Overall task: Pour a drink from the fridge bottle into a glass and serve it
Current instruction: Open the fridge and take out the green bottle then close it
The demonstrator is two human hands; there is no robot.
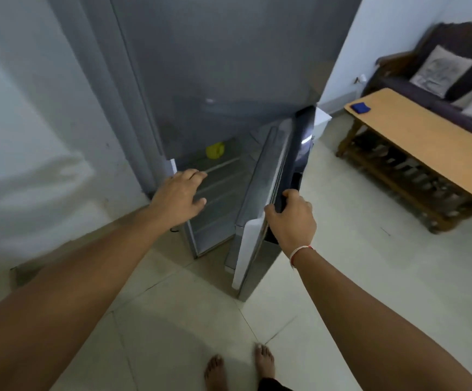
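A pale tiled floor is spreading out under the person's bare feet, with white walls on both sides and a grey fridge standing straight ahead. The lower fridge door is standing partly open. The right hand is gripping that door's outer edge — fingers curled around it, thumb pressing on the inner side — and a red-and-white thread is circling the wrist behind it. The left hand is hanging spread and empty in front of the opening, fingers loosely apart, touching nothing that can be made out. Just beyond its fingertips the wire shelves are showing, and further in, above and beyond the left hand, a yellow object is sitting on a shelf — too blurred to say whether it is the bottle. Well off to the right of the right hand a wooden table is carrying a blue cloth, with a dark sofa and cushions behind it.
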